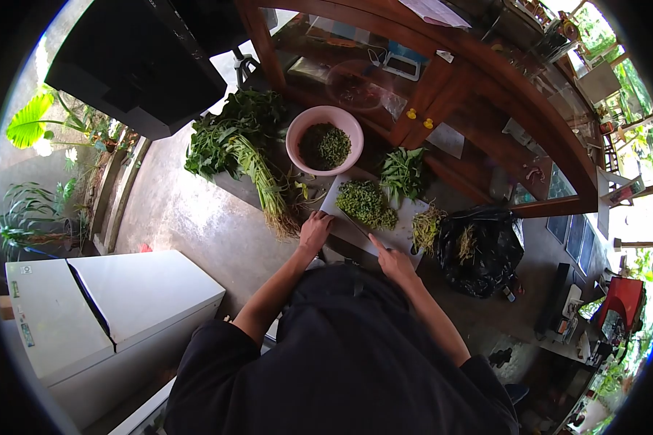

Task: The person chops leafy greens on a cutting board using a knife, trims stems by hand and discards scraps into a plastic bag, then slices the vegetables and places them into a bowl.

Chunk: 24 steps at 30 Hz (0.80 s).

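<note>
A pale cutting board (401,238) lies in front of me with a heap of chopped greens (366,204) on it. My right hand (394,261) is closed around a knife (358,226), its index finger stretched along the top. The blade lies along the near edge of the heap. At the board's left edge, my left hand (315,230) has its fingers curled onto the board. Leafy stalks (404,174) rest at the board's far right. Beyond the board stands a pink basin (294,151) with chopped greens inside.
A large bundle of leafy greens with roots (257,170) lies left of the basin. Trimmed roots (426,225) and a black plastic bag (490,272) are on the right. Behind is a wooden glass-door cabinet (413,130); a white refrigerator (149,290) is at the left.
</note>
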Each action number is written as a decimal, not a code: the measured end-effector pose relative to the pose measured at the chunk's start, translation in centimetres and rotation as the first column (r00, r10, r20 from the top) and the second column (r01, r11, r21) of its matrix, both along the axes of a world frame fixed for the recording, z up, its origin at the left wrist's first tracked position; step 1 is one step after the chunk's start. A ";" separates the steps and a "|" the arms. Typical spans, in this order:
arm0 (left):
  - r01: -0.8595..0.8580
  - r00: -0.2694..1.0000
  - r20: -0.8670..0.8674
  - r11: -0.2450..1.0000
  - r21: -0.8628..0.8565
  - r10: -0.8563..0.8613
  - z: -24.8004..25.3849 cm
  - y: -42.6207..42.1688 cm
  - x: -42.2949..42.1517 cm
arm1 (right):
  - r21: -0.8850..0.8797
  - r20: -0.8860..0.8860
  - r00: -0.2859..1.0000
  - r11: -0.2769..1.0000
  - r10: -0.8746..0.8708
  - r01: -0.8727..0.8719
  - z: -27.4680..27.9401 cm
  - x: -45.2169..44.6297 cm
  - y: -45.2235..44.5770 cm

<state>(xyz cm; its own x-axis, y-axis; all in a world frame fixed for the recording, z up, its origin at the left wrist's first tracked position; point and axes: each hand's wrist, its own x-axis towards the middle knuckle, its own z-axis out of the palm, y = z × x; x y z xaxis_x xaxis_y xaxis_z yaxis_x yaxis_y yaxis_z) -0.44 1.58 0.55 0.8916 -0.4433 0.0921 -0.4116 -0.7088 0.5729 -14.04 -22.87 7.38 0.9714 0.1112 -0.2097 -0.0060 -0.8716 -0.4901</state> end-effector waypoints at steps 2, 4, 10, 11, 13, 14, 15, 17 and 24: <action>0.012 1.000 0.004 1.000 0.005 -0.012 0.5 -0.1 -0.1 | -0.015 0.003 1.000 1.000 0.000 0.000 0.4 -0.1 0.0; -0.015 0.999 0.030 1.000 -0.006 0.015 0.6 -0.3 -0.2 | -0.031 0.006 1.000 1.000 -0.001 0.001 0.6 -0.1 0.1; -0.023 0.999 0.036 0.999 0.023 0.022 1.2 -0.3 -0.4 | -0.046 -0.063 0.998 0.999 0.026 -0.029 2.2 -0.3 0.5; -0.022 0.999 0.037 0.999 0.024 0.022 1.3 -0.3 -0.4 | -0.044 -0.087 0.996 0.998 0.036 -0.040 2.5 -0.5 0.5; -0.035 0.999 0.042 0.999 0.032 0.034 1.0 -0.2 -0.4 | -0.041 -0.111 0.993 0.998 0.049 -0.053 2.5 -0.6 0.6; -0.037 0.999 0.041 0.999 0.033 0.036 0.8 -0.2 -0.4 | -0.054 -0.139 0.989 0.997 0.046 -0.054 2.5 -0.8 0.7; -0.050 0.998 0.041 0.999 0.017 0.049 0.6 -0.3 -0.4 | -0.067 -0.168 0.985 0.996 0.043 -0.055 2.3 -1.0 0.7; -0.065 0.997 0.040 0.998 -0.001 0.065 0.2 -0.4 -0.5 | -0.058 -0.156 0.987 0.997 0.049 -0.058 1.7 -1.2 0.6; -0.039 0.998 0.047 0.999 -0.027 0.041 0.0 -0.3 -0.3 | -0.047 -0.171 0.982 0.995 0.079 -0.088 0.3 -0.3 0.7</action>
